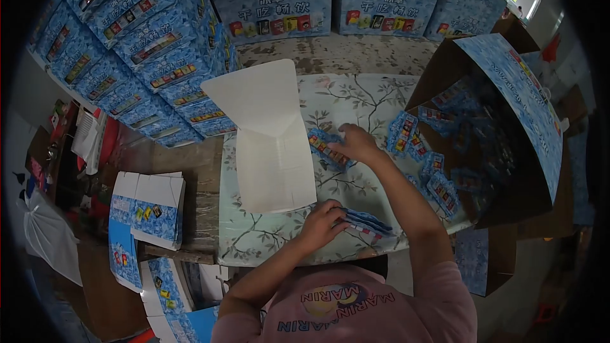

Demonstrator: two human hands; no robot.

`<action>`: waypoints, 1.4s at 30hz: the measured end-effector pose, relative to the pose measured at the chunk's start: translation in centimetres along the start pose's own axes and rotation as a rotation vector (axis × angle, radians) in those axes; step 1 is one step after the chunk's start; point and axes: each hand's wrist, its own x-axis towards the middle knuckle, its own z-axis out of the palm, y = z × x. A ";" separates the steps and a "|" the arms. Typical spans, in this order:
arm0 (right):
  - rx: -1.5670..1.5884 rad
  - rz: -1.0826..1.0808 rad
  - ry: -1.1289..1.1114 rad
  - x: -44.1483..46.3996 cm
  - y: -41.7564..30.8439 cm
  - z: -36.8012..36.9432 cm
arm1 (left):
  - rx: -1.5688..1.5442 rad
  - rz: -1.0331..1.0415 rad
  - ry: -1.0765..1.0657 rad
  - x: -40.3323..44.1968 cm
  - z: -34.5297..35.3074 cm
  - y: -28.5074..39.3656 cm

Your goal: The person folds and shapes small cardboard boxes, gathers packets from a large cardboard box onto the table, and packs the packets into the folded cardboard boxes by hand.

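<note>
Flowered tablecloth (349, 98), tight layout

From my remote seat I see the left hand (325, 221), fingers nearly closed, pinching a fanned blue stack (372, 223), probably to keep its layers together. Ahead and right of it, the right hand (357, 144) curls partly open over a blue packet (321, 146) on the tablecloth; I cannot tell whether it grips. To that hand's right, the open carton (534, 114) faces it, presumably for easy reach

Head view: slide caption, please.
Left hand holding blue printed pieces, right hand touching a blue-patterned item, beside creased white cardboard on a floral tablecloth.
</note>
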 end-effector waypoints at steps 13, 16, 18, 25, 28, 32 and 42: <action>-0.264 0.018 -0.345 -7.6 3.4 -2.0 | -0.006 -0.078 0.111 -0.2 0.3 0.2; 0.162 -0.049 -0.562 -10.5 4.2 -4.7 | 0.003 -0.061 0.048 1.6 0.0 -0.5; 0.209 0.067 -0.367 -9.0 6.5 -5.4 | -0.083 -0.231 -0.035 2.7 -0.1 -0.7; -0.301 -0.050 0.376 -0.5 14.4 -4.8 | 0.015 -0.004 0.042 6.1 0.0 -3.6; -0.324 0.131 -0.153 0.0 11.8 -9.0 | -0.149 -0.179 -0.181 6.8 -1.0 -2.8; -0.209 0.137 -0.245 -1.9 14.5 -10.9 | -0.112 -0.156 -0.169 5.8 -0.3 -2.8; 0.292 0.360 0.263 -19.8 11.0 -5.5 | -0.021 0.141 -0.032 2.9 -0.3 -0.5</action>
